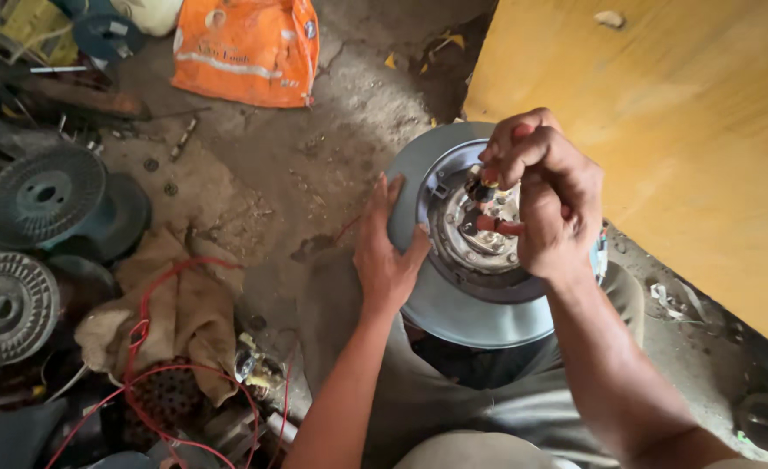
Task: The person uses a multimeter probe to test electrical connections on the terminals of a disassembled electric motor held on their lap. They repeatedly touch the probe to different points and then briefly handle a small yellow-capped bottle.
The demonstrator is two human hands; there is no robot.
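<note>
A round grey-blue motor housing (453, 304) rests on my lap, its open metal centre (480, 234) facing up. My left hand (388, 252) lies flat against the housing's left rim and steadies it. My right hand (545, 195) is closed in a fist above the centre, gripping a red-handled tool (499, 226) whose dark tip points down into the metal parts. Most of the tool's handle is hidden inside my fist.
Two empty wire spools (45, 195) (6, 306) lie at the left beside a brown cloth (184, 313) and loose red wire (145, 330). An orange bag (247, 48) lies at the top. A yellow wooden board (662, 122) stands at the right. The floor is dirty concrete.
</note>
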